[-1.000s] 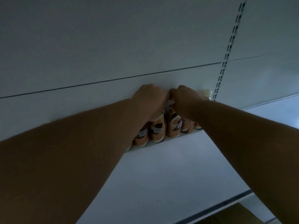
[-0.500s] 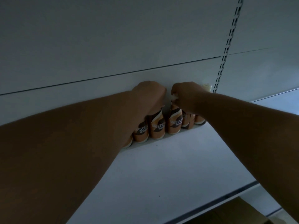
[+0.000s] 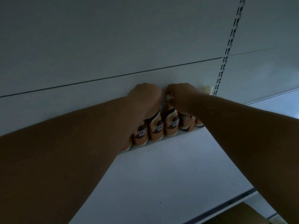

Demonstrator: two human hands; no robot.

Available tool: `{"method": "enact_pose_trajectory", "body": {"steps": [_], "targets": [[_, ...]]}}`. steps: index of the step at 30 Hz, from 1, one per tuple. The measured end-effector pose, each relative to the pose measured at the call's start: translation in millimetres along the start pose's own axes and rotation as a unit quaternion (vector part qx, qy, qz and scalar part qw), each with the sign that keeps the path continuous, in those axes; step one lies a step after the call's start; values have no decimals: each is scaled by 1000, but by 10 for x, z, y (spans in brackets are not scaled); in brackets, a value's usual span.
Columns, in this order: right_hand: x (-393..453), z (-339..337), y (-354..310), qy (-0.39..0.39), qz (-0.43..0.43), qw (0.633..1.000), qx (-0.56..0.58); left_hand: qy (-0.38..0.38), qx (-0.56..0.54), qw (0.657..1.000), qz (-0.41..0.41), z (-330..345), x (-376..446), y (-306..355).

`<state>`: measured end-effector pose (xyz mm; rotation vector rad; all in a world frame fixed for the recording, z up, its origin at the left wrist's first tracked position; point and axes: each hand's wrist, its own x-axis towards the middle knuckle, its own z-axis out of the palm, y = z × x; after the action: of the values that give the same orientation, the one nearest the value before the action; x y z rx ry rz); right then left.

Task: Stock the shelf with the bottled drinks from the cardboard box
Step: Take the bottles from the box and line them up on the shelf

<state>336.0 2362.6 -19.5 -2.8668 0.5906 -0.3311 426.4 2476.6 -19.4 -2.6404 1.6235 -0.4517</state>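
Several orange-brown coffee bottles (image 3: 156,130) stand in a row against the back panel of the white shelf (image 3: 161,172). My left hand (image 3: 144,97) is closed over the tops of the bottles at the left of the row. My right hand (image 3: 181,96) is closed over the top of a bottle (image 3: 171,125) just right of it, its pale cap partly showing under my fingers. One bottle's cream cap (image 3: 206,88) shows at the row's right end. Both forearms hide parts of the row.
A slotted metal upright (image 3: 226,52) runs up the back panel right of the bottles. The shelf's front edge (image 3: 226,202) crosses the lower right, with a corner of the brown cardboard box (image 3: 239,215) below it. An adjoining shelf (image 3: 275,101) lies at the right.
Both hands have stayed on the bottle tops at the back of the shelf. The view has shifted slightly, and the bottles stand a little more upright in the row.
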Motion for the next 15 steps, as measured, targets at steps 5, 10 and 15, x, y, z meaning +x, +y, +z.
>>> {"method": "enact_pose_trajectory", "body": {"steps": [5, 10, 15], "targets": [[45, 30, 7, 17, 0, 1000, -4, 18, 1, 1000, 6, 14, 4, -13], [44, 25, 19, 16, 2, 1000, -2, 35, -16, 999, -25, 47, 4, 2], [-64, -63, 94, 28, -8, 999, 35, 39, 0, 999, -18, -40, -54, 56]]}}
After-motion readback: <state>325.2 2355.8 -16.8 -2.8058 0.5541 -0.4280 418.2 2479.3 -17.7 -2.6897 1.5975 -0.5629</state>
